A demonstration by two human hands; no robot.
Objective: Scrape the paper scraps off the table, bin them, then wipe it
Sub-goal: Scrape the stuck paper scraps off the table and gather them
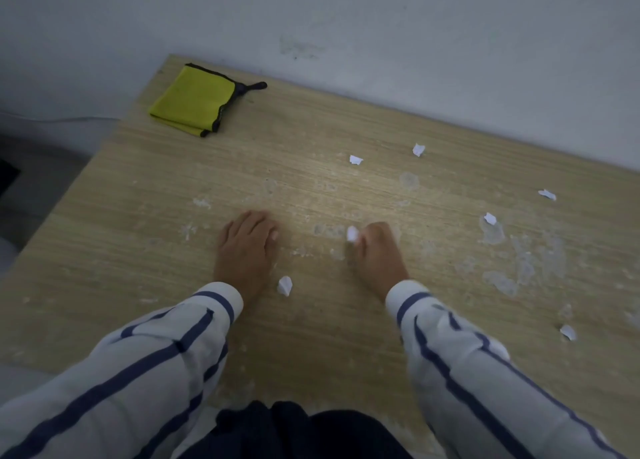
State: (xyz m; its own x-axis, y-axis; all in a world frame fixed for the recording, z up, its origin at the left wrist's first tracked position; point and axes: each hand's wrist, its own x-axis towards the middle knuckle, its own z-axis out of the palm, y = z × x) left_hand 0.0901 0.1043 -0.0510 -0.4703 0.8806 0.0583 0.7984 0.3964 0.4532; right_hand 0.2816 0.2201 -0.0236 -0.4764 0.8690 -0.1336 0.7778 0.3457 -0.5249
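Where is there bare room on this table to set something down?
Bare wood lies on the left, between the yellow cloth and the left hand. Right of the right hand is crowded: loose paper scraps and residue patches.

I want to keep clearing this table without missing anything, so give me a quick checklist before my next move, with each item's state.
1. Right hand has a scrap pinched: ok.
2. Left hand free: ok, it rests on the table and holds nothing.
3. Table rid of paper: not ok, six loose scraps lie on it, most of them to the right.
4. Bin within reach: cannot tell, none in view.
5. Cloth ready for wiping: ok, folded at the far left corner.
6. Residue scraped off: not ok, pale patches show on the right side.
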